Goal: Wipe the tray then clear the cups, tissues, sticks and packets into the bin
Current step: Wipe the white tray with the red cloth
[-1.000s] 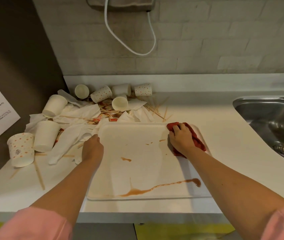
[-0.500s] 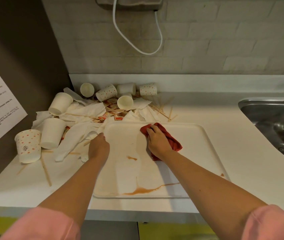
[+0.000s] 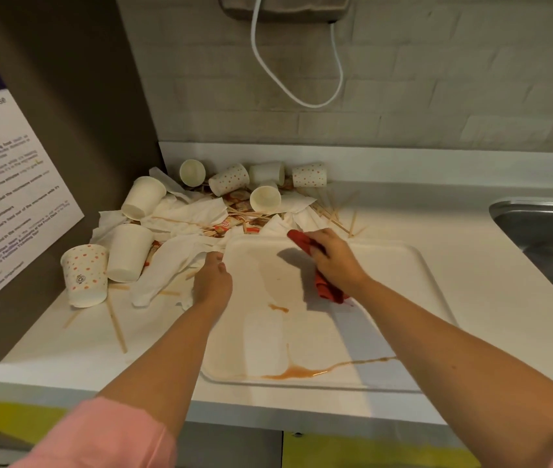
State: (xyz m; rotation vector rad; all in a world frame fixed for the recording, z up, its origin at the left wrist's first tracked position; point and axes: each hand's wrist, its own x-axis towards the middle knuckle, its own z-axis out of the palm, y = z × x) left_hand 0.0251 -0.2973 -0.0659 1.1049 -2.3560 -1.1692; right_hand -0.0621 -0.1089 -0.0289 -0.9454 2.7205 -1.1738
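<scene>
**Desk:** Where is the tray?

**Photographer:** The white tray (image 3: pixel 403 298) lies flat on the counter (image 3: pixel 464 228), with one long side running along the counter's front edge.

**Desk:** And the hands?

**Photographer:** The right hand (image 3: pixel 336 261) presses a red cloth (image 3: pixel 327 291) onto the far middle of the tray. Its grip is clamped on the bunched cloth, fingers curled over it. The left hand (image 3: pixel 212 282) sits at the tray's left rim near the far-left corner, its grip closed on that rim.

**Desk:** Is the tray dirty?

**Photographer:** A brown spill (image 3: pixel 297 371) pools by the tray's front rim and trails in a thin line to the right. A small brown spot (image 3: pixel 278 308) sits near the middle, close to the cloth.

**Desk:** What surrounds it?

**Photographer:** Litter fills the counter's back-left corner. Paper cups (image 3: pixel 229 179), some plain and some dotted, lie tipped along the back edge, and two more stand at the left edge. Crumpled tissues (image 3: pixel 167 268) spread between them and reach the tray's far-left corner. Wooden sticks (image 3: pixel 116 327) and red-and-white packets (image 3: pixel 234 201) are mixed through the heap, and single sticks lie loose toward the front-left.

**Desk:** Beyond that?

**Photographer:** A steel sink (image 3: pixel 545 231) is set into the counter's right end, well apart from the tray. A printed notice (image 3: pixel 8 197) hangs on the dark panel (image 3: pixel 93 113) at left, and a white cable (image 3: pixel 302 96) loops down the tiled wall (image 3: pixel 454 79).
</scene>
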